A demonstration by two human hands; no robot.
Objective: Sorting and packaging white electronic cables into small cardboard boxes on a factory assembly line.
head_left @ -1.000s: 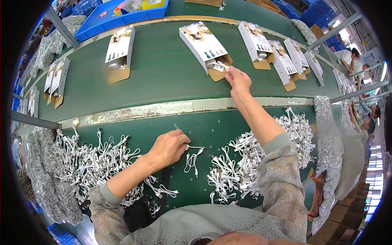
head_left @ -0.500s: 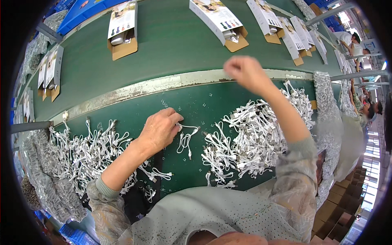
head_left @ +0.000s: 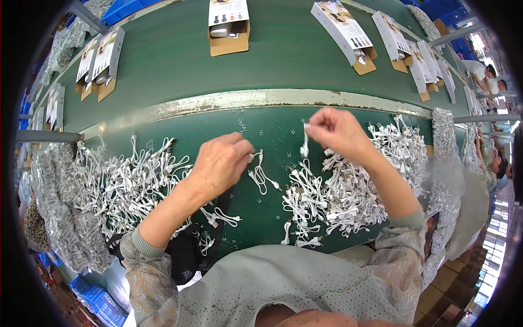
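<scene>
My left hand (head_left: 222,163) is closed in a pinch over the green bench, fingertips gripping one end of a small looped white charging cable (head_left: 263,177). The rest of that cable trails to the right of the fingers. Farther right, my right hand (head_left: 339,133) pinches another white cable (head_left: 304,148), which hangs from thumb and fingers, slightly blurred. Beneath and beside the right forearm lies a large heap of white cables (head_left: 354,199). A second heap of white cables (head_left: 139,182) spreads to the left of my left forearm.
Beyond a worn pale rail (head_left: 245,100), a green belt (head_left: 283,65) carries open printed boxes, including one box (head_left: 229,24) straight ahead. Crumpled clear plastic wrap lies on the left (head_left: 57,201) and right (head_left: 442,152). Small clear bits dot the bench. People sit far right.
My right hand has come down toward me, and a cable now shows hanging from it. The left hand keeps its cable. The boxes have shifted right along the belt; the view has shifted slightly.
</scene>
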